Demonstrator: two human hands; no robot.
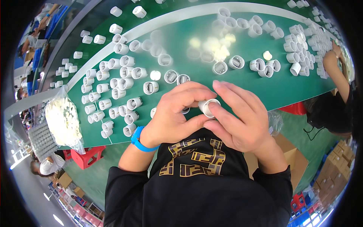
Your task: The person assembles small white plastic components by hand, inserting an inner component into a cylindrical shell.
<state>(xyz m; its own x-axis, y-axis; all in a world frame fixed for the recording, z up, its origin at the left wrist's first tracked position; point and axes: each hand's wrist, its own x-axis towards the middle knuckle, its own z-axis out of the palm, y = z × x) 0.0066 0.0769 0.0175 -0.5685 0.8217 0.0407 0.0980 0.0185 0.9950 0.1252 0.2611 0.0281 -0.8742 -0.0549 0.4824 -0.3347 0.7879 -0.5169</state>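
Note:
A small white cylindrical plastic housing (pixel 204 108) is held in front of my chest, its round opening tilted toward me. My left hand (pixel 172 113), a blue band on its wrist, pinches it between thumb and fingers. My right hand (pixel 242 121) closes on its other side, with a fingertip at the opening and the thumb below; whether that fingertip holds a small part is hidden. Just beyond my hands stand open housings with metal pieces inside, including one housing (pixel 219 67) and another (pixel 151 87). A round white disc (pixel 155 75) lies near them.
Rows of white housings (pixel 126 72) cover the green table (pixel 181 34) at left, more at far right. Cream-coloured pieces (pixel 215 47) lie in the middle under glare. A plastic bag of pale parts (pixel 63 121) sits at the left edge. Another person's arm (pixel 336 70) reaches in at right.

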